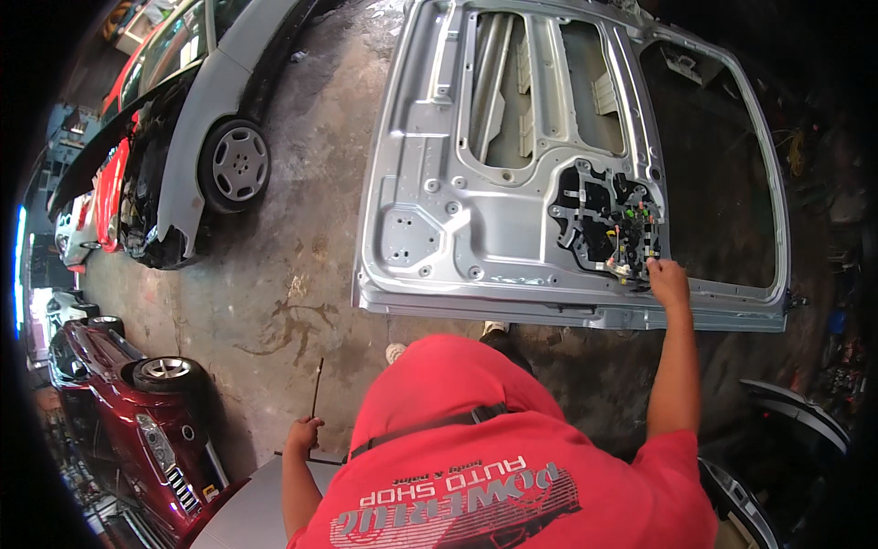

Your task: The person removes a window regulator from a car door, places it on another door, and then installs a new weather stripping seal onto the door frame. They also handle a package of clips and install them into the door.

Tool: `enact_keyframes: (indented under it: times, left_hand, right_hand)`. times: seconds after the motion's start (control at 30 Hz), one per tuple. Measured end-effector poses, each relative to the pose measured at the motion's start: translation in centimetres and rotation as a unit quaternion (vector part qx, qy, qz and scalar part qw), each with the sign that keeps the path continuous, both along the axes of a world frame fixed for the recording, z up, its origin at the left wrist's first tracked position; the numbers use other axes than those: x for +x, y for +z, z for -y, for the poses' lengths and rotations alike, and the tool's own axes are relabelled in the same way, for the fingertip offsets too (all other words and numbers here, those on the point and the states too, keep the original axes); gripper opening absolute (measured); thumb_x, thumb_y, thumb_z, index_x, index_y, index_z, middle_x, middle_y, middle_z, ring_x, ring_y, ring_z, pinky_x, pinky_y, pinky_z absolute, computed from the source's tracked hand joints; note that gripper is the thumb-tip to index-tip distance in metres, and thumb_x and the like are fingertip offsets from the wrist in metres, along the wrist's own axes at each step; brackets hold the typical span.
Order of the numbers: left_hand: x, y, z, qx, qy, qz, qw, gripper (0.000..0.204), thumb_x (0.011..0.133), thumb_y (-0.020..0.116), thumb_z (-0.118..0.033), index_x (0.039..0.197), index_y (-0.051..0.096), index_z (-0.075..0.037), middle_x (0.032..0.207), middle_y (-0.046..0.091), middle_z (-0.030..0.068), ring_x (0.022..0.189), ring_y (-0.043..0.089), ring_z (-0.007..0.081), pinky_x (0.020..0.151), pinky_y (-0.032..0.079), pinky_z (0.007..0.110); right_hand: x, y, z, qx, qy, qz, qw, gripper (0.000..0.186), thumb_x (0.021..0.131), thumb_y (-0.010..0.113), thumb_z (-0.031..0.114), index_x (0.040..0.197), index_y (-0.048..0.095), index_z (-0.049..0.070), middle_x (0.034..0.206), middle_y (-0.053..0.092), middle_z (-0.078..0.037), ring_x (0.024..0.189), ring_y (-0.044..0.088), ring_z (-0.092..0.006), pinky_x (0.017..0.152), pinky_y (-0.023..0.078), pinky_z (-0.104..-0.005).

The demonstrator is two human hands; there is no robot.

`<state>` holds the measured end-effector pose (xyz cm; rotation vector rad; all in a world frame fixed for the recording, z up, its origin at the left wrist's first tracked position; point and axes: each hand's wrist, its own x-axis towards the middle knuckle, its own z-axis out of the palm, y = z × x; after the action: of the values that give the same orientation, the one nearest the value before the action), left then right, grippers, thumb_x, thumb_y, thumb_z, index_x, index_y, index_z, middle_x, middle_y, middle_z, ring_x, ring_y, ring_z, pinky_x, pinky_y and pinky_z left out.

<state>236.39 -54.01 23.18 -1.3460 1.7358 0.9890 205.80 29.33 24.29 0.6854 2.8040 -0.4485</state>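
Note:
A large silver vehicle door shell (512, 220) lies in front of me, with several cut-outs in it. Set into its near right part is a black mechanism plate (590, 215) with metal brackets and small green and yellow pieces. My right hand (669, 280) reaches to the lower right edge of this mechanism, fingers closed; what they pinch is too small to make out. Off to the left, away from the door, my left hand (303, 434) is wrapped round a thin dark rod (318, 384) that points upward in the view. The rod's lower end is hidden in the fist.
A grey car with a wheel (236, 165) stands at the far left. Nearer on that side is a dark red car (151, 421). A pale grey panel (247, 512) lies beside my left arm, and a car body part (732, 503) is at the lower right. Concrete floor (274, 284) stretches between.

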Motion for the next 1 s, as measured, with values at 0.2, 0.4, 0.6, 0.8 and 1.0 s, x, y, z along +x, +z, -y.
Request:
enact_keyframes:
  times: [0.2,0.4,0.6,0.8,1.0]
  left_hand:
    - [3.2,-4.7,7.9,0.009,-0.028,-0.043,0.999,0.026,0.099,0.063,-0.025,0.106,0.073,-0.002,0.065,0.052,0.0025,0.053,0.051,0.0165,0.049,0.048,0.037]
    - [6.5,-7.5,17.0,-0.015,-0.083,-0.029,0.996,0.032,0.098,0.064,-0.029,0.110,0.074,-0.001,0.089,0.066,0.0143,0.078,0.066,0.0275,0.060,0.059,0.042]
    - [5.1,-8.4,25.9,0.008,-0.061,-0.030,0.998,0.033,0.097,0.066,-0.028,0.113,0.074,0.000,0.092,0.067,0.0152,0.080,0.067,0.0286,0.061,0.060,0.044]
    - [-1.2,-11.0,32.4,-0.017,-0.076,-0.022,0.997,0.035,0.096,0.067,-0.026,0.121,0.072,-0.003,0.105,0.073,0.0197,0.089,0.072,0.0356,0.067,0.062,0.047]
    - [-8.8,-16.0,39.7,-0.024,-0.180,-0.051,0.982,0.036,0.089,0.070,-0.026,0.122,0.074,-0.014,0.109,0.075,0.0180,0.093,0.074,0.0375,0.079,0.061,0.046]
  right_hand:
    - [0.7,4.0,15.2,-0.035,0.053,-0.026,0.998,0.045,0.097,0.062,0.045,0.092,0.072,0.001,0.091,0.070,-0.027,0.091,0.067,-0.0483,0.078,0.050,-0.0541]
    - [1.9,5.2,31.7,-0.063,0.121,-0.001,0.991,0.042,0.095,0.065,0.043,0.092,0.073,0.001,0.091,0.070,-0.026,0.091,0.067,-0.0463,0.079,0.051,-0.0520]
    - [0.8,7.3,41.9,-0.076,0.153,0.038,0.985,0.041,0.094,0.067,0.042,0.095,0.074,0.002,0.095,0.073,-0.024,0.093,0.068,-0.0446,0.083,0.053,-0.0509]
    - [-6.4,7.7,46.7,-0.041,0.162,0.030,0.986,0.038,0.092,0.069,0.041,0.093,0.075,0.003,0.095,0.073,-0.023,0.094,0.069,-0.0429,0.084,0.053,-0.0496]
    - [-22.3,3.1,57.6,-0.077,0.192,0.008,0.978,0.037,0.092,0.068,0.041,0.095,0.075,0.005,0.099,0.074,-0.022,0.097,0.069,-0.0425,0.086,0.054,-0.0507]
